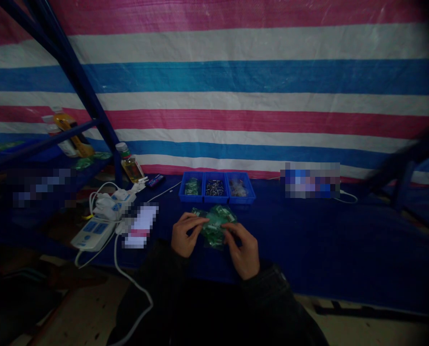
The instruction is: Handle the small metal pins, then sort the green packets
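A small heap of green plastic bags (pixel 214 233) with white print lies on the dark blue table in front of me. My left hand (pixel 186 235) is at the heap's left side, its thumb and fingers closed on the edge of a bag. On the right side, my right hand (pixel 243 250) pinches the green plastic between thumb and fingertips. Just behind the heap stands a row of three blue bins (pixel 217 199). Green packets (pixel 192 186) fill the left one, small metal screw-like pieces (pixel 214 188) the middle one, and clear packets (pixel 238 188) the right one.
To the left are a white power strip (pixel 95 233) with cables, a blurred phone (pixel 141 226), a dark box (pixel 155 180) and a drink bottle (pixel 130 166). A blurred device (pixel 310 180) stands back right. Blue metal posts (pixel 106 137) flank the table; striped sheeting (pixel 236 77) hangs behind.
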Tool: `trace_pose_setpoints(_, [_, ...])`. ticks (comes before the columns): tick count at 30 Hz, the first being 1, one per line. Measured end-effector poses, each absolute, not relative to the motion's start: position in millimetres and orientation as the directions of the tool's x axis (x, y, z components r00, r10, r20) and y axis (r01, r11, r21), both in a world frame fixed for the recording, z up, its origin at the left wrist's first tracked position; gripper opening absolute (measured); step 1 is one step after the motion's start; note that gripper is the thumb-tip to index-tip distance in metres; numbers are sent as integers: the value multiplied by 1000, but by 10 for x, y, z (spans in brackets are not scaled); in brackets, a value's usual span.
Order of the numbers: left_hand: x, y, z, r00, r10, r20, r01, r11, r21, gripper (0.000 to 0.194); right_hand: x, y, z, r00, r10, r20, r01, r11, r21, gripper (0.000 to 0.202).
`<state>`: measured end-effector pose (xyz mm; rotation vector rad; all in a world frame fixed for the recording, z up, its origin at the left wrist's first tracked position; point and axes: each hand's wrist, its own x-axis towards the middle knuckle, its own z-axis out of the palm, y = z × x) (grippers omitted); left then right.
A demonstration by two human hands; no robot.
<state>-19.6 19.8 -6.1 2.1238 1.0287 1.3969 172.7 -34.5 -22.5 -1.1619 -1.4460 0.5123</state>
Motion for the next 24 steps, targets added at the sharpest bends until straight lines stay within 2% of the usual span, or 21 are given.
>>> trace_pose_setpoints(8, [-173, 190, -14, 200, 718, 667, 366, -686, 629, 10, 1709, -331, -219, 134, 859, 494, 366, 420, -830, 18])
trace_pose_setpoints(12, [-162, 165, -37, 164, 767, 620, 334, -635, 697, 7, 1679, -350, -246, 153, 897, 415, 294, 359, -886, 17])
trace_pose_setpoints(16, [-161, 152, -76, 132, 822, 554, 337, -563, 755, 10, 1684, -360, -239, 194, 893, 405, 279, 346, -896, 18])
trace_pose_setpoints(18, [-169, 160, -86, 158, 814, 559, 354, -575, 737, 7, 1705, -359, -228, 175, 884, 432, 320, 364, -875, 16])
trace_pose_setpoints(24, [-197, 209, -109, 213, 774, 596, 371, -628, 684, 18, 1736, -353, -225, 154, 874, 462, 346, 390, -853, 24])
